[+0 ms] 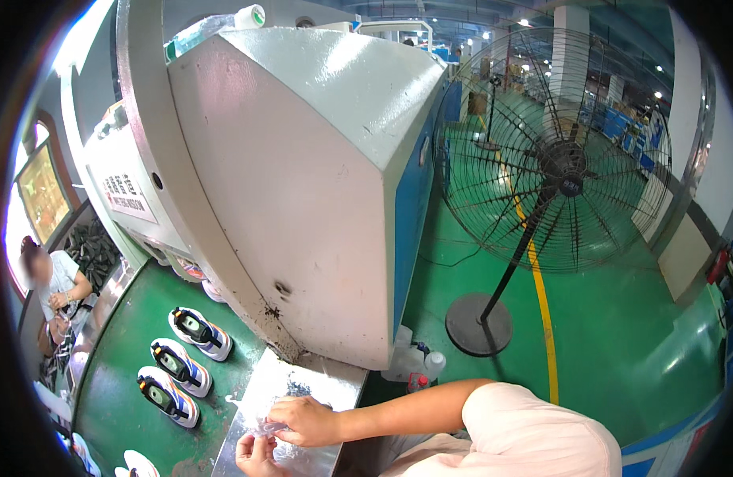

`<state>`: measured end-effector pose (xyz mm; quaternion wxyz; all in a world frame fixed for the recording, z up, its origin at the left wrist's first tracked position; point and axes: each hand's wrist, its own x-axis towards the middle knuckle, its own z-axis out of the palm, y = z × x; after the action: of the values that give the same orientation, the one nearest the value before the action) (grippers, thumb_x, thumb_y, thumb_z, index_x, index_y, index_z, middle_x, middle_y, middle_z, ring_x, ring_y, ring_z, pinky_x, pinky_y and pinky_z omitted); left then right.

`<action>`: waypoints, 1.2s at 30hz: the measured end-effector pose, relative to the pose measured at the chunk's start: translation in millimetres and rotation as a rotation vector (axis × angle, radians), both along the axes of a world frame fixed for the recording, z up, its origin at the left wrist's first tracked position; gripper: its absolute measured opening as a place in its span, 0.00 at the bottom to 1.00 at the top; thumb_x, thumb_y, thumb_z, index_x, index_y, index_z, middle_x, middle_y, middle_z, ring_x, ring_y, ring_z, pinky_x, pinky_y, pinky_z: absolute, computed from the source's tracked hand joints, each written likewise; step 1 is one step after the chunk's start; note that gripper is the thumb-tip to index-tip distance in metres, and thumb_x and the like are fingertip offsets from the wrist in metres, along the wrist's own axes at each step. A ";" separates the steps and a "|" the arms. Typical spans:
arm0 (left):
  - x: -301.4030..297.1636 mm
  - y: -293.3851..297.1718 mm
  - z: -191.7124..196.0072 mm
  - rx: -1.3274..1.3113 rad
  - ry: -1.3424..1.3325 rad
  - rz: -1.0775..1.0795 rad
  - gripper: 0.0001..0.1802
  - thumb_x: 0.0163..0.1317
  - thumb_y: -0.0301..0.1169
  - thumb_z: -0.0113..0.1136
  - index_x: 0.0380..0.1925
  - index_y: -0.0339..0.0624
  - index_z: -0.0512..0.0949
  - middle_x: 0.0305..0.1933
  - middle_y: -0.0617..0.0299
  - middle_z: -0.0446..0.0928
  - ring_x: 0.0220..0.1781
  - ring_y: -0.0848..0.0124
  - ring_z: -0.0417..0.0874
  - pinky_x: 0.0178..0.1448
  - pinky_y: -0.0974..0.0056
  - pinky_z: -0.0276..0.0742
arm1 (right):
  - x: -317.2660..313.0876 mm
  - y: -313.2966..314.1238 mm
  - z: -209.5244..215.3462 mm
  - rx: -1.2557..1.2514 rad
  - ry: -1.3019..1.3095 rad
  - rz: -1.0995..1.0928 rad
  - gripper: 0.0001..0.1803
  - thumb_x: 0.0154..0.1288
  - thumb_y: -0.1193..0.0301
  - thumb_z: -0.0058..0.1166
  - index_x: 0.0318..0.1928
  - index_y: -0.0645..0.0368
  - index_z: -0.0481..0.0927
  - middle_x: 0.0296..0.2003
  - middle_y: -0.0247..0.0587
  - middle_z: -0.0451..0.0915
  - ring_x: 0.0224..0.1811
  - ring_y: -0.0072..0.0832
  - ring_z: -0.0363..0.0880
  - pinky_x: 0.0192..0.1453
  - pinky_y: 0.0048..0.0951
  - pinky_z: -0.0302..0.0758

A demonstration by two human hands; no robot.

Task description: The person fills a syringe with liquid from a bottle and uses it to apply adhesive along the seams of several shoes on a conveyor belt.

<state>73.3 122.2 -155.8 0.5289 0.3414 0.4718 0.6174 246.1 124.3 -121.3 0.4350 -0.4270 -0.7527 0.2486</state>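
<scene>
Over a metal ledge (346, 387) at the belt's edge, my right hand (309, 420) and my left hand (259, 455) come close together. Both have their fingers pinched around a small, translucent, plastic-like piece (269, 428); its exact kind is too small to make out. The right forearm reaches in from the right, while the left forearm is mostly out of view. To the left of my hands, three white sneakers with blue and orange trim, a near one (169, 396), a middle one (181, 367) and a far one (201, 334), rest in a row on the green conveyor belt (132, 338).
A large off-white machine housing (303, 191) rises just beyond my hands. On the right a black pedestal fan (569, 171) stands on the green floor (605, 350). Plastic jugs (406, 362) sit below the housing. Another person (60, 294) sits across the belt at left.
</scene>
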 end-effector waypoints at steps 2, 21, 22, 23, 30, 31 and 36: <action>0.9 -15.8 25.5 -0.076 -0.019 0.028 0.08 0.52 0.21 0.66 0.32 0.32 0.79 0.31 0.56 0.79 0.32 0.66 0.81 0.36 0.66 0.78 | -3.4 1.0 3.1 -0.011 -0.011 0.040 0.12 0.52 0.67 0.58 0.36 0.60 0.78 0.34 0.46 0.79 0.41 0.46 0.78 0.44 0.43 0.74; -19.1 -69.3 79.2 0.012 0.072 -0.040 0.10 0.60 0.24 0.63 0.39 0.30 0.81 0.35 0.61 0.79 0.32 0.76 0.77 0.35 0.72 0.72 | -3.5 -6.2 79.2 -0.808 -0.231 0.669 0.13 0.64 0.66 0.49 0.31 0.65 0.77 0.26 0.45 0.80 0.23 0.37 0.78 0.31 0.35 0.76; -20.2 -71.4 77.5 0.012 0.107 -0.098 0.09 0.61 0.25 0.62 0.39 0.30 0.81 0.35 0.61 0.79 0.32 0.76 0.76 0.35 0.72 0.72 | -1.6 -5.8 85.3 -1.026 -0.232 0.711 0.14 0.65 0.66 0.49 0.31 0.65 0.77 0.26 0.43 0.80 0.20 0.33 0.77 0.28 0.33 0.76; -25.7 -73.1 77.7 0.023 0.265 -0.157 0.09 0.63 0.27 0.60 0.36 0.30 0.82 0.34 0.61 0.78 0.32 0.76 0.75 0.36 0.71 0.71 | 0.7 -7.9 74.7 -1.113 -0.126 0.785 0.15 0.66 0.64 0.48 0.29 0.65 0.77 0.24 0.35 0.77 0.18 0.23 0.73 0.23 0.26 0.72; -21.5 -86.1 75.8 0.259 0.767 -0.147 0.05 0.61 0.25 0.56 0.30 0.33 0.78 0.28 0.60 0.74 0.26 0.75 0.71 0.31 0.70 0.66 | 4.1 -20.7 74.1 -1.251 -0.202 0.877 0.15 0.65 0.65 0.46 0.27 0.63 0.77 0.24 0.38 0.78 0.20 0.28 0.75 0.25 0.29 0.73; -15.2 -87.0 77.1 0.261 0.788 -0.135 0.05 0.61 0.24 0.53 0.28 0.34 0.75 0.25 0.59 0.69 0.23 0.71 0.68 0.28 0.67 0.64 | 5.6 -22.3 69.5 -1.097 -0.216 0.866 0.15 0.64 0.65 0.47 0.27 0.64 0.77 0.24 0.42 0.78 0.21 0.32 0.76 0.27 0.31 0.74; 7.2 -79.9 74.3 0.285 1.002 -0.151 0.07 0.62 0.24 0.52 0.24 0.35 0.70 0.21 0.53 0.64 0.21 0.58 0.68 0.26 0.59 0.62 | 26.0 -37.8 52.1 -0.431 -0.475 0.648 0.08 0.61 0.70 0.52 0.32 0.63 0.76 0.29 0.47 0.80 0.27 0.41 0.79 0.32 0.38 0.75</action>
<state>80.5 42.3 -81.5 0.2297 0.6963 0.5524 0.3966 272.1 86.5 -69.2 0.0512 -0.2956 -0.8574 0.4181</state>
